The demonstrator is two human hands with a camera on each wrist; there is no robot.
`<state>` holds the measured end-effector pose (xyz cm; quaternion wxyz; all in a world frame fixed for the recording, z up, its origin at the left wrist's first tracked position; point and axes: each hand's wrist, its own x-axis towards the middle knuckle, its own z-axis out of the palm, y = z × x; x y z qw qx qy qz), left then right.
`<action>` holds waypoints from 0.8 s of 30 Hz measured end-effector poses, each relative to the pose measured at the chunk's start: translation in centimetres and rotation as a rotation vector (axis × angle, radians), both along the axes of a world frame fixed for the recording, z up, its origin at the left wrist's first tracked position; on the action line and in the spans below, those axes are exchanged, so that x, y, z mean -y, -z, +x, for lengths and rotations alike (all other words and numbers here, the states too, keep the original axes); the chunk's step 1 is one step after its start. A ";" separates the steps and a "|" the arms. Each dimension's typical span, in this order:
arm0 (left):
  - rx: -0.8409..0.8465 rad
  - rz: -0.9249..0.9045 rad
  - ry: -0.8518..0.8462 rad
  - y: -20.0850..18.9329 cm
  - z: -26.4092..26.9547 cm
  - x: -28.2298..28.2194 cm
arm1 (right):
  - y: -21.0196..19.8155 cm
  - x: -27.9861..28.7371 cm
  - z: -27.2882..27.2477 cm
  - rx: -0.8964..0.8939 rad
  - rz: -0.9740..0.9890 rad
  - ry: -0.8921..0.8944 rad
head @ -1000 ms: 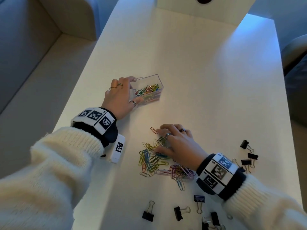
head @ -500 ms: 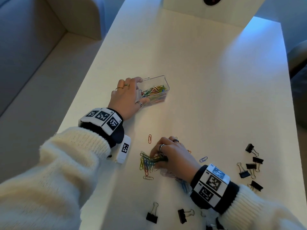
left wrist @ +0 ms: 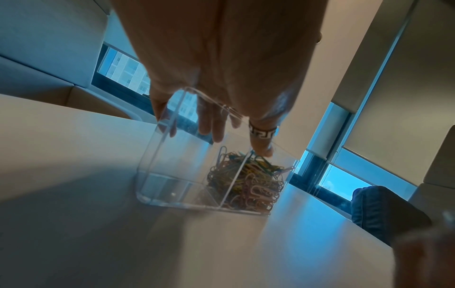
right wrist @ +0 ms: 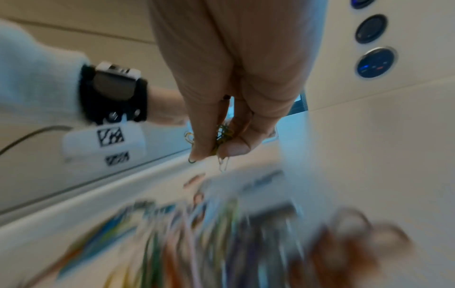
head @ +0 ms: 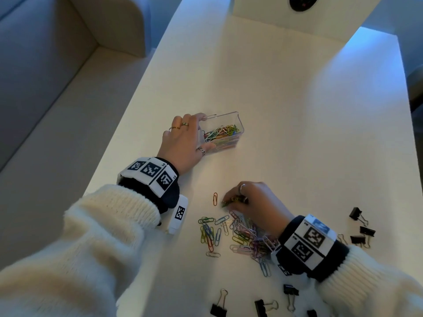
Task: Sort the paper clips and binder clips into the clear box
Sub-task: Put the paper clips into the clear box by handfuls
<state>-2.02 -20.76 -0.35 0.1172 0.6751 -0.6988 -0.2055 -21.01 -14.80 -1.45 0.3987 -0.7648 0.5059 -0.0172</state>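
The clear box (head: 231, 117) stands on the white table (head: 297, 110); its right compartment holds coloured paper clips (head: 220, 135), and the left compartment (left wrist: 167, 175) looks bare in the left wrist view. My left hand (head: 183, 140) grips the box's near end, thumb on the front wall. My right hand (head: 249, 200) is lifted just above the table and pinches a bunch of paper clips (right wrist: 222, 136) between thumb and fingers. A loose pile of paper clips (head: 238, 234) lies below it, with one red clip (head: 215, 199) apart. Black binder clips (head: 361, 229) lie at the right.
More black binder clips (head: 219, 305) lie along the near table edge. A raised panel with a round dark control (head: 302, 2) closes the far end. A grey sofa (head: 45, 65) runs along the table's left side.
My right hand closed on a bunch of clips in the pile and lifted it up and toward the box. The left hand kept its hold on the box.
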 end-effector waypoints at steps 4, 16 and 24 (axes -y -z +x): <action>0.022 0.002 0.011 0.1 0.2 0.1 | -2.8 3.3 0.6 0.134 -0.123 0.159; 0.025 0.003 0.020 0.2 0.3 0.1 | -3.6 10.0 4.1 0.085 -0.407 0.113; 0.021 -0.006 0.028 0.3 0.4 0.2 | -2.7 8.9 1.7 -0.197 -0.567 -0.179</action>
